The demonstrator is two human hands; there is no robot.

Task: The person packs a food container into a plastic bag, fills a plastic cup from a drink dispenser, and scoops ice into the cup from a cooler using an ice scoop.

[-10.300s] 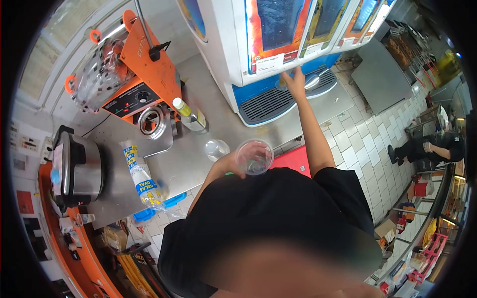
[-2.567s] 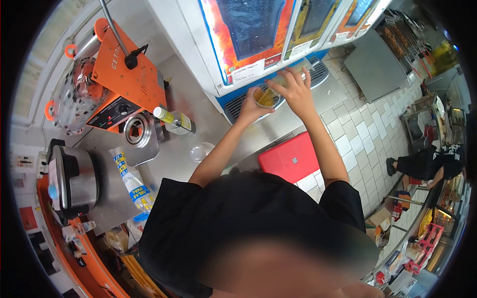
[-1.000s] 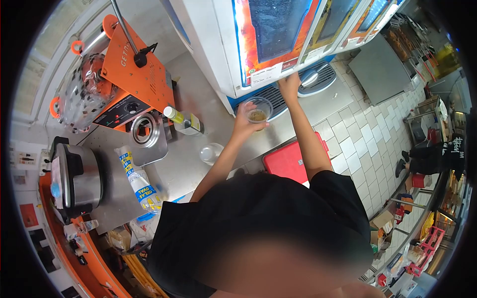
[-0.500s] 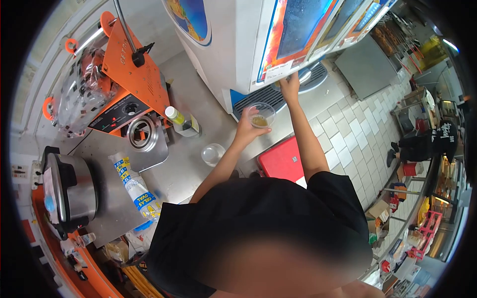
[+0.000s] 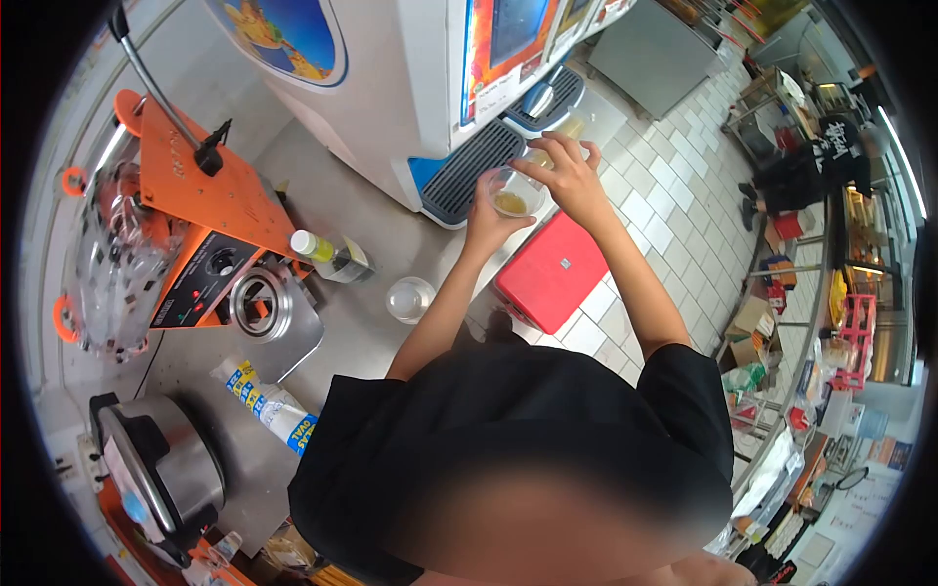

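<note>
My left hand (image 5: 491, 229) is wrapped round a clear plastic cup (image 5: 515, 202) with a little yellowish liquid at its bottom. Right beside it, my right hand (image 5: 575, 184) curls its fingers round what looks like a second clear cup (image 5: 537, 156), also yellowish and partly hidden by the fingers. Both hands are in front of the drip tray (image 5: 474, 174) of a white drinks dispenser (image 5: 376, 103). Another clear cup (image 5: 409, 300) stands on the steel counter, left of my left forearm.
On the counter (image 5: 376, 230) are a bottle with a light cap (image 5: 332, 256), an orange cup-sealing machine (image 5: 200, 186), a sleeve of cups (image 5: 269, 405) and a large cooker (image 5: 161, 459). A red box (image 5: 554, 278) is below the counter edge. A person (image 5: 831, 161) stands far right.
My right hand has come away from under the dispenser and is now close to the left hand's cup. The left hand keeps its cup. The view has shifted, with the dispenser further left.
</note>
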